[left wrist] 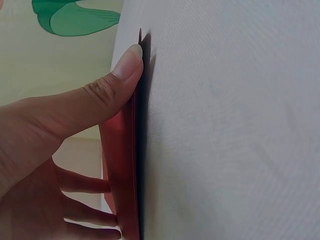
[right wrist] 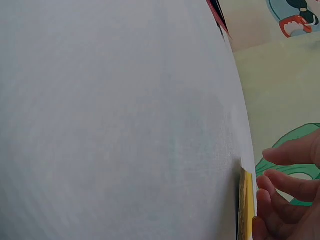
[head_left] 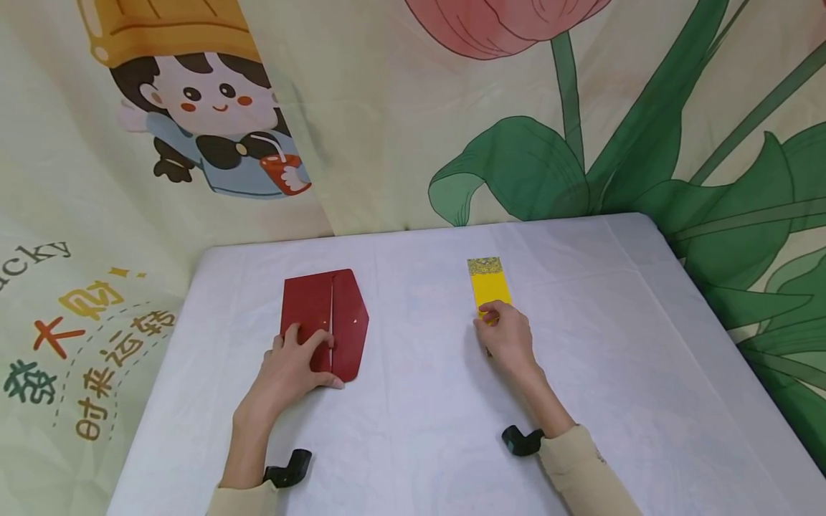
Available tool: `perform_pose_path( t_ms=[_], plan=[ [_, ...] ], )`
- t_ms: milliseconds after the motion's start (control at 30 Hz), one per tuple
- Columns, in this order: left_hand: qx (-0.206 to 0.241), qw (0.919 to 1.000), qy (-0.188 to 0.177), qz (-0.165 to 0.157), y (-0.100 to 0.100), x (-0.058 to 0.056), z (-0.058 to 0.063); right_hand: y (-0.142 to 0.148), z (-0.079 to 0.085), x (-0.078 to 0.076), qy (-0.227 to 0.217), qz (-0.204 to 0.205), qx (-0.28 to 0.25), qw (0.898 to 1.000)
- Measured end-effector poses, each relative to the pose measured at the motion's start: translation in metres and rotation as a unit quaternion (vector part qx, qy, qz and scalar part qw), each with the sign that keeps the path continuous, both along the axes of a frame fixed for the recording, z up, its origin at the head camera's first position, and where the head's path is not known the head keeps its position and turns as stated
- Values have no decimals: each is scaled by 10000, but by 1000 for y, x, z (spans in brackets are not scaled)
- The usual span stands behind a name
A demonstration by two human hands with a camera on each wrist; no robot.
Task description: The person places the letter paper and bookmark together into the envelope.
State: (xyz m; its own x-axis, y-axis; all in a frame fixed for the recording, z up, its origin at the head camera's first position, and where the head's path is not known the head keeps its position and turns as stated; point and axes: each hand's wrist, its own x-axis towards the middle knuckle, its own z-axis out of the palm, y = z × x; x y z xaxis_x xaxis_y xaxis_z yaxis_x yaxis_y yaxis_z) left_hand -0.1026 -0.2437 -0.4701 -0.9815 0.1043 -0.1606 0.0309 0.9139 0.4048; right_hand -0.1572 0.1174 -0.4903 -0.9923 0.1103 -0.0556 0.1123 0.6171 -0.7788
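Note:
On the left of the table lies a red envelope (head_left: 306, 304) with a pointed flap turned to the right. My left hand (head_left: 293, 365) rests on its lower part, fingers spread, the thumb at the near edge. In the left wrist view the thumb (left wrist: 107, 92) touches the envelope's side (left wrist: 122, 165). A narrow yellow packet (head_left: 490, 285) with a gold patterned band lies right of centre. Over its near end is my right hand (head_left: 506, 337), fingers loosely bent. The right wrist view shows these fingers (right wrist: 295, 190) beside the packet (right wrist: 246, 205), with no grip on it visible.
A white cloth covers the table (head_left: 413, 430). Behind it hangs a printed backdrop (head_left: 374, 107) with a cartoon figure and large green leaves. A black device (head_left: 290, 469) sits at the left wrist, and another black device (head_left: 521, 441) at the right.

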Motion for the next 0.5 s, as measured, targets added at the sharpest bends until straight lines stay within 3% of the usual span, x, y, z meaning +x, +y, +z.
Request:
perform_pose_path(
  t_ms=[500],
  plan=[
    [100, 9999, -131, 21, 0, 0, 1, 16, -1, -6, -76, -169, 525, 9984]
  ],
)
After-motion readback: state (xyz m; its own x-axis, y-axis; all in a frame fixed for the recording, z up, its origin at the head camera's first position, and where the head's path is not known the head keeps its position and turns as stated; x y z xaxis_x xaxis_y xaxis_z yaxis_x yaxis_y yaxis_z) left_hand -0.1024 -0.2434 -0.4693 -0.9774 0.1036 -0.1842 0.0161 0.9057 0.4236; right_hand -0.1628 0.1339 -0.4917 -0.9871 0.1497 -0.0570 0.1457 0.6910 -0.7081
